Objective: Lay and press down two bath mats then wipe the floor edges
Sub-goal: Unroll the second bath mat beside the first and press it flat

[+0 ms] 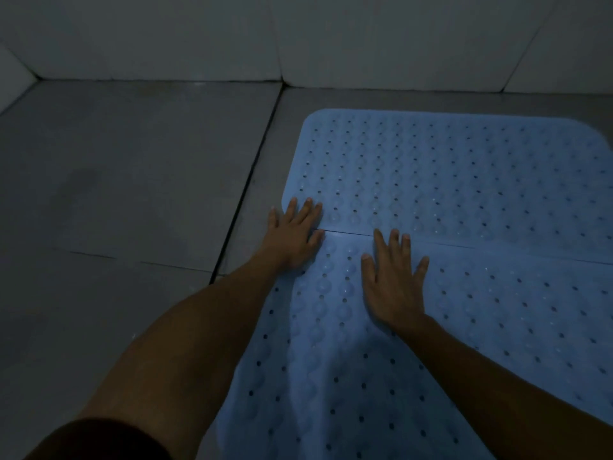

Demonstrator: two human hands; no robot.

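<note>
Two light blue perforated bath mats lie on the grey tiled floor, meeting along a seam. The far mat [457,171] lies flat near the wall. The near mat [365,366] reaches toward me and shows soft ripples. My left hand [293,232] presses flat, fingers straight, across the seam at the mats' left edge. My right hand [394,283] lies flat with spread fingers on the near mat, fingertips reaching the seam.
Grey floor tiles [132,180] with dark grout lines stretch to the left of the mats. White tiled walls [298,38] rise behind, meeting the floor just beyond the far mat. The light is dim.
</note>
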